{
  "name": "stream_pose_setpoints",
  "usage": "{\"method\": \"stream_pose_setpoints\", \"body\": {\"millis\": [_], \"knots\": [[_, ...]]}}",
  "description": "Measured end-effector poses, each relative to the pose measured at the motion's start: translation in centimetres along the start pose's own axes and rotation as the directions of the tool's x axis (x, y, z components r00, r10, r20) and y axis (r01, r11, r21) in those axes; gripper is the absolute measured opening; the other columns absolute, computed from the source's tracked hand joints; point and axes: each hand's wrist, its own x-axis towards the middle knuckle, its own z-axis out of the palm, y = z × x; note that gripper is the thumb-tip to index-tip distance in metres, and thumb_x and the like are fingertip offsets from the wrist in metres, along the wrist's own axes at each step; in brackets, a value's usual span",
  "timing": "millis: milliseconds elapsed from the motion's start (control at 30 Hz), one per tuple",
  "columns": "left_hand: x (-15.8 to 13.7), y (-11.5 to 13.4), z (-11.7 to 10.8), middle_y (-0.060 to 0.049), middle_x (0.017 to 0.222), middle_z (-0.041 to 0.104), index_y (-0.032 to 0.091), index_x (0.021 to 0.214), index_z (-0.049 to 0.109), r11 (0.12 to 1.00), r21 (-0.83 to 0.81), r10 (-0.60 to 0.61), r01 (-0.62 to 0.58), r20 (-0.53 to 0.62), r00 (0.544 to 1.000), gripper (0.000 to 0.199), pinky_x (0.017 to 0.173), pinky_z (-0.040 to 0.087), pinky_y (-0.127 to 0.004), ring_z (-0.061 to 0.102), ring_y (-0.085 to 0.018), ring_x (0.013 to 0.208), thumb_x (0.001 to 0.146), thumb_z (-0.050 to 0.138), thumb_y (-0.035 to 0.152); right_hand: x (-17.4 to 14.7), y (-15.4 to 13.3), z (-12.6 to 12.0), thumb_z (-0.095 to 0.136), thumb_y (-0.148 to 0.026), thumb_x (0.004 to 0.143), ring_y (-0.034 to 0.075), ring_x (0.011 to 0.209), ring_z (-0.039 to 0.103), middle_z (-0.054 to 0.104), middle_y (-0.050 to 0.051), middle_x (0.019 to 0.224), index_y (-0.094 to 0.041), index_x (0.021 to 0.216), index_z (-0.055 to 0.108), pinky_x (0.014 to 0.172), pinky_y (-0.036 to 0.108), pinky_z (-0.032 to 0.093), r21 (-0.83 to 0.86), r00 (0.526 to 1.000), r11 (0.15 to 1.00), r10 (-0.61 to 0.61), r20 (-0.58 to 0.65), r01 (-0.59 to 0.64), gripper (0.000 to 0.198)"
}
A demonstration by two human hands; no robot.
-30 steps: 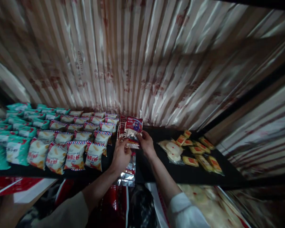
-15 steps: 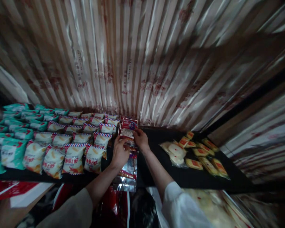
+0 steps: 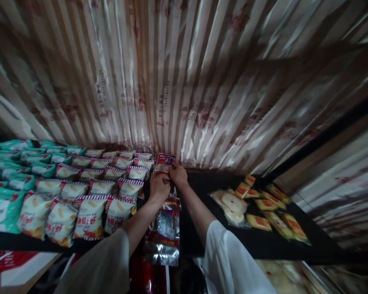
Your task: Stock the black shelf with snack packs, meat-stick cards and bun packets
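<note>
Both my hands are on a red and white snack packet (image 3: 164,161) toward the back of the black shelf. My left hand (image 3: 159,188) has its fingers closed on the packet's near left edge. My right hand (image 3: 178,176) pinches its right edge. More flat silver and red packets (image 3: 164,232) lie in a column below, running to the shelf's front edge. Just left of my left hand stand rows of puffed white chip bags (image 3: 130,188) with striped tops. My forearms hide part of the column.
Teal snack bags (image 3: 7,208) stand in rows at the far left. Right of my arms lie a clear bag of round white crackers (image 3: 231,204) and several yellow packets (image 3: 259,221). Pleated plastic sheeting (image 3: 184,81) hangs behind the black shelf (image 3: 199,192). Opened cartons sit below.
My hands have pushed slightly farther back with the packet, my arms stretching out more. The view has shifted closer to the shelf, so the chip bags appear larger and lower.
</note>
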Motion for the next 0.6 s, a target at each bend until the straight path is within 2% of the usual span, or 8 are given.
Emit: {"method": "stream_pose_setpoints", "body": {"millis": [233,333,500,600], "knots": [[1.1,-0.2,0.5,-0.012,0.104,0.063,0.012,0.089,0.069,0.995,0.095,-0.001,0.001,0.004,1.000,0.030,0.099,0.039,-0.033,0.055,-0.021,0.106,0.068,0.048,0.007,0.8,-0.4,0.8,0.042,-0.034,0.086,0.023,0.098,0.062,0.069,0.012,0.099,-0.017,0.104,0.065,0.089,0.033,0.041,-0.136,1.000,0.991,-0.014,0.025,0.018,0.034],[1.1,-0.5,0.9,-0.014,0.106,0.063,0.009,0.090,0.069,0.994,0.103,0.021,-0.021,0.001,1.000,0.031,0.102,0.037,-0.034,0.054,-0.023,0.109,0.067,0.047,0.006,1.0,-0.2,1.4,0.044,-0.034,0.085,0.024,0.102,0.059,0.068,0.014,0.101,-0.014,0.104,0.065,0.095,0.035,0.036,-0.170,0.996,0.981,-0.090,0.014,0.091,0.034],[0.9,-1.2,1.4,-0.010,0.104,0.064,0.014,0.091,0.068,0.994,0.085,0.072,-0.069,-0.036,0.997,0.034,0.105,0.035,-0.040,0.053,-0.023,0.110,0.067,0.045,0.005,1.7,0.2,1.7,0.047,-0.035,0.084,0.025,0.120,0.045,0.058,0.013,0.124,-0.016,0.108,0.064,0.102,0.037,0.029,-0.196,0.968,0.961,-0.220,-0.123,0.194,0.035],[0.5,-1.4,1.5,-0.011,0.112,0.061,0.013,0.097,0.066,0.989,0.117,0.092,-0.088,-0.030,0.995,0.037,0.108,0.029,-0.046,0.049,-0.025,0.117,0.067,0.045,0.007,2.8,-0.1,1.8,0.044,-0.031,0.086,0.021,0.121,0.045,0.057,0.010,0.125,-0.017,0.112,0.062,0.106,0.035,0.024,-0.198,0.936,0.926,-0.342,-0.083,0.321,0.035]]}}
